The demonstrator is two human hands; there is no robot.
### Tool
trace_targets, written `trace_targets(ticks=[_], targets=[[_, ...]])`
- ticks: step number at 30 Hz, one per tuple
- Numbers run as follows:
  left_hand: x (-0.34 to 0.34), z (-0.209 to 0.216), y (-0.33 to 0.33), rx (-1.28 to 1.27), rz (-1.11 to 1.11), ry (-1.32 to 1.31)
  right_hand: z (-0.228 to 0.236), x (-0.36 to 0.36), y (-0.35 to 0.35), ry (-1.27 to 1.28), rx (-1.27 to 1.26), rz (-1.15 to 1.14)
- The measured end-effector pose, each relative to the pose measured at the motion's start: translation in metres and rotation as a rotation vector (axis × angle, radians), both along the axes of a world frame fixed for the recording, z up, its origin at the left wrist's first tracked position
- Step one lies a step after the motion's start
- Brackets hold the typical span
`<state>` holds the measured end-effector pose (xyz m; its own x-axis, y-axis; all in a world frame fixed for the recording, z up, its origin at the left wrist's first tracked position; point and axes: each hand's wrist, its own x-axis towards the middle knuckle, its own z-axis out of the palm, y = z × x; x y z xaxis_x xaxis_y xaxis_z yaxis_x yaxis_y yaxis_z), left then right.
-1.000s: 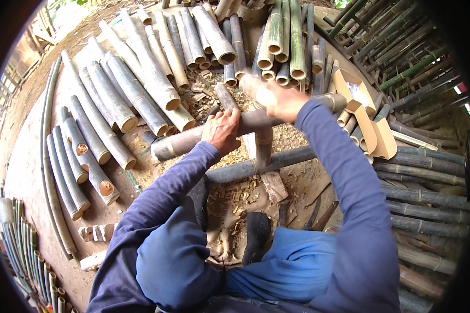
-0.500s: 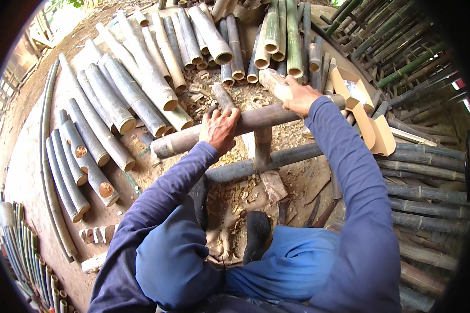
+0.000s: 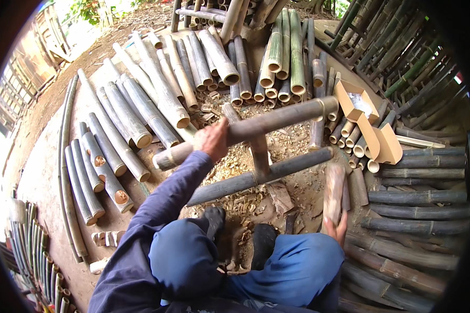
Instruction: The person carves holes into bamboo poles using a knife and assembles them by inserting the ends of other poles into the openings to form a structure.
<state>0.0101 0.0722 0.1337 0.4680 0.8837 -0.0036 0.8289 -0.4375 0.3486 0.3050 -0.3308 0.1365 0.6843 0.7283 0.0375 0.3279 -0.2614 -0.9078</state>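
A frame of two dark bamboo poles stands before me, the upper pole point(image 3: 277, 120) and the lower pole point(image 3: 224, 182) joined by a short bamboo crosspiece point(image 3: 259, 159). My left hand point(image 3: 212, 140) is closed round the upper pole, left of the crosspiece. Beside it a short bamboo stub point(image 3: 230, 112) sticks out on the far side of that pole. To the right of my right knee, my right hand point(image 3: 337, 229) grips a thick, worn wooden club point(image 3: 333, 190) near its lower end; the club points away from me. Part of that hand is hidden behind my knee.
Cut bamboo tubes point(image 3: 151, 107) lie in rows at the left and far side, some with round cut-outs point(image 3: 121, 196). Green lengths point(image 3: 297, 52) lie at the back. An open cardboard box point(image 3: 357, 99) rests on tubes at the right. Stacked poles point(image 3: 418, 211) fill the right. Wood chips point(image 3: 235, 195) litter the ground.
My right hand has left the upper pole and swung down beside my right knee with the wooden club. The frame has tilted a little, and my left hand still holds it. My view has shifted.
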Motion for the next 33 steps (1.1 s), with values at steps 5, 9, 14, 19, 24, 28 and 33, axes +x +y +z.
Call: trace_targets(ticks=[5,9,14,19,24,28,33], targets=[[-0.083,0.072,0.016,-0.032,0.221,-0.110,-0.045,-0.017,-0.096,-0.109,-0.479,-0.279],[-0.226,0.028,0.103,0.043,0.357,-0.596,-0.083,-0.037,-0.103,-0.186,-0.758,-0.230],[-0.310,0.011,0.135,-0.052,0.717,-0.668,-0.074,-0.026,-0.072,-0.406,-0.863,-0.157],[-0.362,-0.023,0.191,-0.184,1.021,-0.783,-0.106,0.062,0.014,-0.404,-0.433,-0.075],[-0.402,-0.056,0.220,-0.208,1.132,-0.567,-0.167,0.193,0.158,-0.231,-0.491,-0.019],[-0.377,-0.064,0.213,-0.218,1.118,-0.384,-0.168,0.223,0.250,-0.046,-0.400,-0.118],[-0.446,-0.032,0.209,0.026,0.987,-0.162,-0.195,0.221,0.328,-0.084,-0.358,-0.067]])
